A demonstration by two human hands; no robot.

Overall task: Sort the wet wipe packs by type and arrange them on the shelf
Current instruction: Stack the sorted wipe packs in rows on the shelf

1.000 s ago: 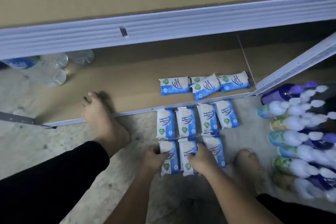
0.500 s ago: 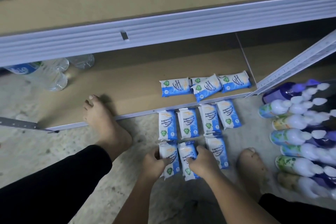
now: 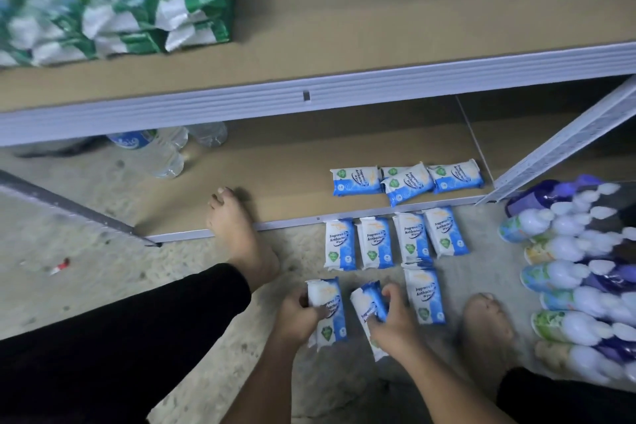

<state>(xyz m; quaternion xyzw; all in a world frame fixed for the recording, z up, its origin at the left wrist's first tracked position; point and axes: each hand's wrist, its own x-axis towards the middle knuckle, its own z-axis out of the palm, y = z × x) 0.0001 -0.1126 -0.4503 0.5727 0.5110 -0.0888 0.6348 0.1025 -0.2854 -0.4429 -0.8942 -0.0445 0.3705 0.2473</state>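
My left hand [image 3: 296, 318] grips one blue-and-white antibacterial wipe pack [image 3: 329, 310], lifted off the floor. My right hand [image 3: 392, 320] grips a second blue pack [image 3: 367, 306] beside it. One more blue pack [image 3: 424, 296] lies on the floor just right of my right hand. A row of several blue packs [image 3: 395, 241] lies on the floor along the bottom shelf's front edge. Three blue packs [image 3: 406, 179] lie on the bottom shelf [image 3: 275, 182]. Green-and-white wipe packs [image 3: 113, 0] are stacked on the upper shelf [image 3: 378, 27] at the left.
My bare feet stand on the concrete floor, the left foot [image 3: 237, 234] over the shelf edge, the right foot [image 3: 485, 323] by the packs. Spray bottles [image 3: 578, 272] lie in rows at the right. Clear water bottles [image 3: 165, 151] sit under the upper shelf.
Both hands have lifted their two blue packs off the floor and pulled them toward me. My head has tilted up, bringing the upper shelf and green packs into view.
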